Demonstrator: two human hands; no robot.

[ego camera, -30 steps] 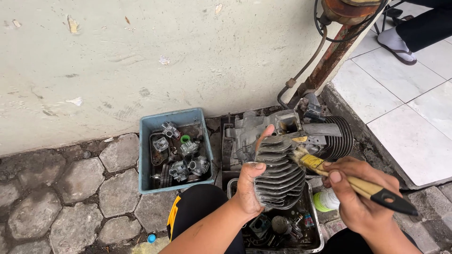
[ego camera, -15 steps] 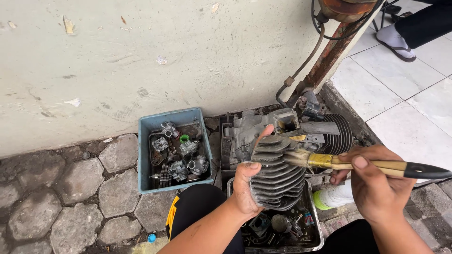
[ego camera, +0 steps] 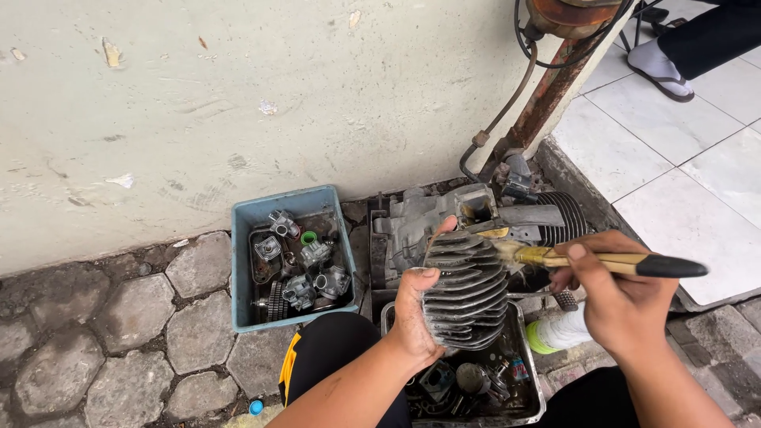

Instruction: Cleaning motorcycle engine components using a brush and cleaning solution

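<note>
View from above of a person crouched on grey paving stones (ego camera: pixel 95 317) beside a pale wall. The left hand (ego camera: pixel 414 313) is clamped around a finned engine cylinder (ego camera: pixel 466 289), held upright above a metal tray (ego camera: pixel 533 396) of small dirty parts, thumb on the near side, fingers wrapped behind. The right hand (ego camera: pixel 620 305) is closed on a paintbrush (ego camera: pixel 602 261) with a wooden handle and black tip, lying almost level; its pale bristles touch the upper fins at the cylinder's right side.

To the left, just beside the tray, stands a blue plastic bin (ego camera: pixel 292 255) of carburettor bodies and a gear. Behind the cylinder lie a grey engine casing (ego camera: pixel 420 222) and a second finned cylinder (ego camera: pixel 564 218). A white bottle with a green cap (ego camera: pixel 553 333) lies under the right wrist.

To brush well here, it seems best to run the bristles along the grooves between fins, not across them, to keep the cylinder over the tray so grime drips into it, and to turn it in the left hand to reach each side.
</note>
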